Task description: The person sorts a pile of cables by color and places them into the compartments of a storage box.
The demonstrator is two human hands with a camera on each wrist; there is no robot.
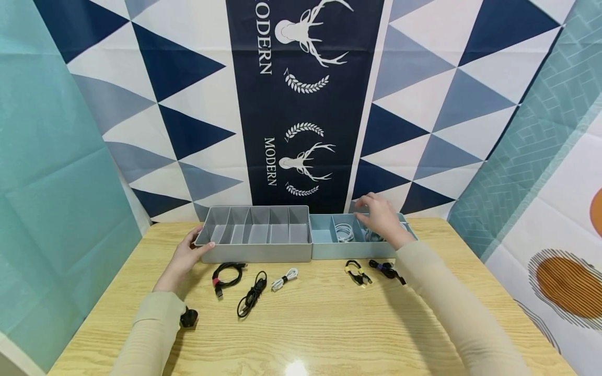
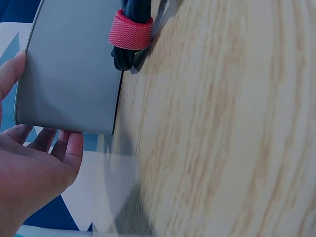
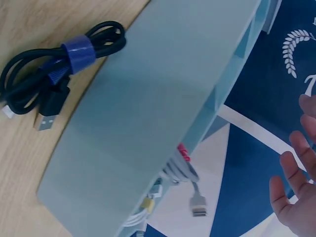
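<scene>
Boxes (image 1: pixel 273 254) stand end to end at the back of the wooden table (image 1: pixel 305 334): the gray box (image 1: pixel 256 254), gripped by the left hand (image 1: pixel 185 257), thumb and bent fingers about its corner, and the blue box (image 1: pixel 352 252), containing coiled cables (image 1: pixel 345 233), above which the right hand (image 1: pixel 380 217) hovers, fingers parted and loosely bent. Five tied cables (image 1: pixel 254 294) lie in front.

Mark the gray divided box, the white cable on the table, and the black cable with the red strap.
Gray divided box (image 1: pixel 256 254): head view, front wall.
White cable (image 1: pixel 284 280): head view, middle of the bundle.
Black cable (image 2: pixel 130 32): left wrist view, its red strap.
</scene>
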